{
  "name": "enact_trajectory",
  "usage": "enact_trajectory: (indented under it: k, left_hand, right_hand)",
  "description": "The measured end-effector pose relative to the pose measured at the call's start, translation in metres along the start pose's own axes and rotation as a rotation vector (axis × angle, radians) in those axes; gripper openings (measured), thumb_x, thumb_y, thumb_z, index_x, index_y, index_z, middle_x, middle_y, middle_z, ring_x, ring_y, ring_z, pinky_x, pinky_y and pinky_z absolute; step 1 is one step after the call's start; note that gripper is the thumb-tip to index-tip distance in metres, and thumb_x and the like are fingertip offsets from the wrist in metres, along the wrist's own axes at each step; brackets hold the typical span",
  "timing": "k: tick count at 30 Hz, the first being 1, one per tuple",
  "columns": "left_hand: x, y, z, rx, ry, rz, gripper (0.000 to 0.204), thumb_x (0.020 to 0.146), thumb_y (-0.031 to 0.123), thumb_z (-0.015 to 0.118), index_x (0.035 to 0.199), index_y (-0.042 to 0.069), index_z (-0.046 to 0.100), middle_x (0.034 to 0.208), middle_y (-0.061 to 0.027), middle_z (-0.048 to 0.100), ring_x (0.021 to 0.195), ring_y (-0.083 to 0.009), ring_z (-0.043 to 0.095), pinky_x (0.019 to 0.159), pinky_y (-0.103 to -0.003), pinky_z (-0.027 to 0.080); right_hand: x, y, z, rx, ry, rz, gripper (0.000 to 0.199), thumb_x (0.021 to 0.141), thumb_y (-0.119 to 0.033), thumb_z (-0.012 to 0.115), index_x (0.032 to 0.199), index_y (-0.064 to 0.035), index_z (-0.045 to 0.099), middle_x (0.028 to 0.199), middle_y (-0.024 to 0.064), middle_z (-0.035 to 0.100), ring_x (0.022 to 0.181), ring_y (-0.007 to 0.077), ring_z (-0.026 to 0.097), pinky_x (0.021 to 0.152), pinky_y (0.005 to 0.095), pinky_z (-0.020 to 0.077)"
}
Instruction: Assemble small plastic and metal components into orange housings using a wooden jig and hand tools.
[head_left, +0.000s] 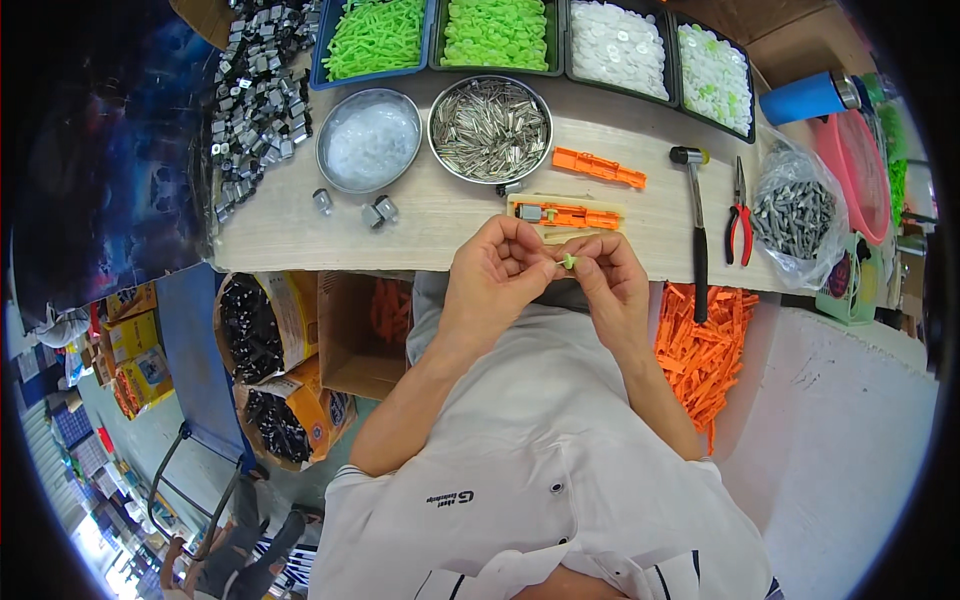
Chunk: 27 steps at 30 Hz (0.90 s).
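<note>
a: fingers of both hands meet over the near edge of the pale wooden worktable [440, 215]. the left hand [490, 275] is curled nearly closed, thumb and forefinger pinching one side of a tiny light-green plastic piece [568, 261]; the right hand [610, 280] is curled the same way and pinches its other side.

b: where does that piece sit?

a: in the air between the fingertips, just in front of the white shirt, just on the near side of the orange plastic part lying in a cream tray [566, 215].

b: what could go wrong?

a: my guess: the piece is so small that a slight twist could flick it out of the pinch. it hangs past the table edge, so it would likely drop toward the open cardboard box [355, 335] or the heap of orange plastic strips [705, 345] below.

b: anything else close?

a: the round steel bowl of thin metal pins [490, 128] sits beyond the tray, and the black-handled small hammer [697, 225] lies near the right hand; a wide elbow swing might nudge it.

b: and the pose?

a: forearms rise from the lower edge and converge, wrists bent inward, knuckles up, palms facing each other.
</note>
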<state>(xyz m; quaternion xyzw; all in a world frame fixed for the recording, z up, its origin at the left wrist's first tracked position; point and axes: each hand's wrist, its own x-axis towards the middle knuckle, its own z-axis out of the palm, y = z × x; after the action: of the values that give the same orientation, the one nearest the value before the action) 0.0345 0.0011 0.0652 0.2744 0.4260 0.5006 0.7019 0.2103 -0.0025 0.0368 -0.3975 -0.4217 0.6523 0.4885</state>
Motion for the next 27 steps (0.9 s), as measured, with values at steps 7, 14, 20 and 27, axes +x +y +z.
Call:
enact_trajectory:
  k: [7, 14, 20, 27]
  left_hand:
    - [0.001, -0.004, -0.009, -0.064, -0.076, -0.064, 0.02, 0.092, -0.002, 0.067, 0.111, -0.001, 0.059, 0.1, -0.0057, 0.064, 0.085, -0.0092, 0.066, 0.081, -0.025, 0.059]
    - [-0.007, -0.006, -0.012, 0.016, -0.007, -0.075, 0.017, 0.094, -0.004, 0.064, 0.11, -0.003, 0.061, 0.098, -0.005, 0.065, 0.084, -0.0079, 0.067, 0.077, -0.023, 0.058]
    - [-0.011, -0.008, -0.005, 0.275, 0.002, 0.02, 0.016, 0.095, -0.003, 0.064, 0.111, -0.004, 0.064, 0.099, -0.007, 0.07, 0.087, -0.0093, 0.069, 0.078, -0.024, 0.058]
    - [-0.017, -0.004, -0.011, 0.874, 0.046, 0.4, 0.022, 0.091, -0.004, 0.066, 0.113, -0.004, 0.067, 0.091, -0.012, 0.073, 0.082, -0.0166, 0.074, 0.071, -0.025, 0.057]
  right_hand:
    - [-0.002, -0.009, 0.001, -0.548, -0.068, -0.374, 0.015, 0.09, 0.009, 0.064, 0.103, 0.0022, 0.059, 0.107, 0.0133, 0.067, 0.091, 0.0206, 0.069, 0.078, 0.0298, 0.0566]
    - [-0.007, -0.009, 0.004, -0.827, -0.098, -0.551, 0.024, 0.079, 0.012, 0.07, 0.098, 0.0, 0.063, 0.104, 0.0138, 0.067, 0.087, 0.0275, 0.069, 0.069, 0.0332, 0.0566]
    - [-0.003, -0.009, 0.0, -0.918, -0.191, -0.563, 0.027, 0.076, 0.016, 0.066, 0.096, -0.0009, 0.061, 0.109, 0.0149, 0.061, 0.093, 0.0287, 0.065, 0.075, 0.0348, 0.0548]
    - [0.0, -0.003, -0.008, -1.093, -0.094, -0.661, 0.028, 0.07, 0.012, 0.069, 0.093, -0.0008, 0.062, 0.109, 0.015, 0.059, 0.102, 0.0327, 0.059, 0.085, 0.039, 0.0517]
